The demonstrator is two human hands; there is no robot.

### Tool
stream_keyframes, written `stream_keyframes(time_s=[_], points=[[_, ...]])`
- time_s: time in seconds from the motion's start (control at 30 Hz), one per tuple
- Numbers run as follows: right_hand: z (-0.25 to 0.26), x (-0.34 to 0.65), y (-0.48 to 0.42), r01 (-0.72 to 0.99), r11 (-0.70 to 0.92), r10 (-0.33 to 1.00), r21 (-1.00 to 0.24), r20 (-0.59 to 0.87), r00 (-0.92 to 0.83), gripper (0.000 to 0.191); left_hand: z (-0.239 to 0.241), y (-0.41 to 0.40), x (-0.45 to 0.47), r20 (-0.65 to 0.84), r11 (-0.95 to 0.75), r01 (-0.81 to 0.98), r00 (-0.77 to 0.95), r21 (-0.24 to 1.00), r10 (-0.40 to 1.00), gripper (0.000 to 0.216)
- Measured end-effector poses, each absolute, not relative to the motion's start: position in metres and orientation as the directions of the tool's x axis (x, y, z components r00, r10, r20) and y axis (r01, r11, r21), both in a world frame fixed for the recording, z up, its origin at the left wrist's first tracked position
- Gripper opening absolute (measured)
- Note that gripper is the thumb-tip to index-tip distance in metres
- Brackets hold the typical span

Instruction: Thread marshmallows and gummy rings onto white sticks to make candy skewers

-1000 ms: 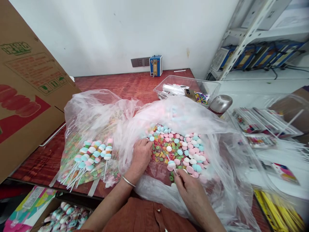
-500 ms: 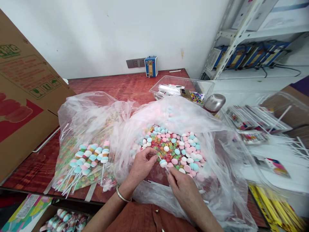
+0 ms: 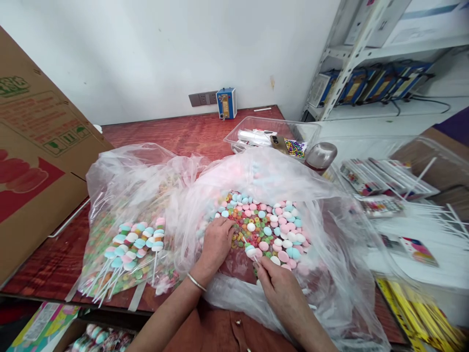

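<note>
My right hand (image 3: 280, 283) grips a white lollipop stick (image 3: 255, 258) near its lower end. On that stick sit a white-and-blue marshmallow (image 3: 251, 252) and a green gummy ring (image 3: 247, 245), with the tip poking out above. My left hand (image 3: 217, 243), a bangle at its wrist, reaches down into the gummy rings (image 3: 252, 215). Its fingers are bent together, and what they pinch, if anything, is hidden. Pink, white and blue marshmallows (image 3: 289, 227) surround the rings inside an opened clear plastic bag (image 3: 326, 254).
Finished candy skewers (image 3: 135, 242) lie on another bag of gummy rings (image 3: 98, 230) at left. A cardboard box (image 3: 40, 146) stands beyond it. Behind are a clear tub (image 3: 234, 129) and metal-topped container (image 3: 321, 156). White sticks (image 3: 436, 220) and yellow ties (image 3: 421, 313) lie at right.
My left hand has left the stick and moved slightly left onto the gummy rings. A green ring now shows above the marshmallow. My right hand still holds the stick.
</note>
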State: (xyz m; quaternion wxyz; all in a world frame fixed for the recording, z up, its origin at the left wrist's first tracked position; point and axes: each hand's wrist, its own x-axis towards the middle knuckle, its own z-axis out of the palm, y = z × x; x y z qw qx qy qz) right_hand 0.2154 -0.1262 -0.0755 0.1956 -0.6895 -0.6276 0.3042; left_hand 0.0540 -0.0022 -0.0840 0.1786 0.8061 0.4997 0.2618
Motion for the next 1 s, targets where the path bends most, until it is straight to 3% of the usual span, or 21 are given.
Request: stream_keyframes(time_s=[0.1, 0.2, 0.33, 0.43, 0.53, 0.63, 0.73, 1.0], points=[[-0.072, 0.215, -0.126, 0.725, -0.132, 0.987, -0.676, -0.159, 0.031, 0.033, -0.081, 0.0, 0.056, 0.178, -0.309, 0.599, 0.269, 0.739, 0.947, 0.017], [-0.069, 0.215, -0.125, 0.704, -0.112, 0.991, -0.701, -0.129, 0.029, 0.032, -0.074, -0.005, 0.057, -0.075, -0.022, 0.371, 0.245, 0.928, 0.967, 0.019], [-0.065, 0.214, -0.123, 0.698, -0.106, 0.993, -0.708, -0.109, 0.04, 0.032, -0.068, -0.012, 0.059, -0.256, 0.198, 0.198, 0.333, 0.96, 0.907, 0.029], [-0.064, 0.214, -0.123, 0.715, -0.126, 0.99, -0.687, -0.128, 0.052, 0.034, -0.068, -0.017, 0.06, -0.213, 0.148, 0.198, 0.363, 0.969, 0.907, 0.026], [-0.066, 0.215, -0.123, 0.707, -0.146, 0.987, -0.692, -0.149, 0.058, 0.036, -0.069, -0.024, 0.063, -0.022, -0.086, 0.263, 0.383, 0.961, 0.923, 0.016], [-0.071, 0.217, -0.123, 0.616, -0.158, 0.987, -0.772, -0.138, 0.081, 0.037, -0.068, -0.033, 0.066, 0.123, -0.257, 0.279, 0.419, 0.925, 0.899, 0.016], [-0.074, 0.221, -0.124, 0.534, -0.158, 0.987, -0.831, -0.111, 0.118, 0.037, -0.067, -0.038, 0.069, 0.125, -0.241, 0.268, 0.386, 0.933, 0.914, 0.014], [-0.082, 0.229, -0.131, 0.565, -0.14, 0.988, -0.813, -0.079, 0.131, 0.035, -0.07, -0.042, 0.078, 0.086, -0.181, 0.234, 0.366, 0.955, 0.927, 0.014]])
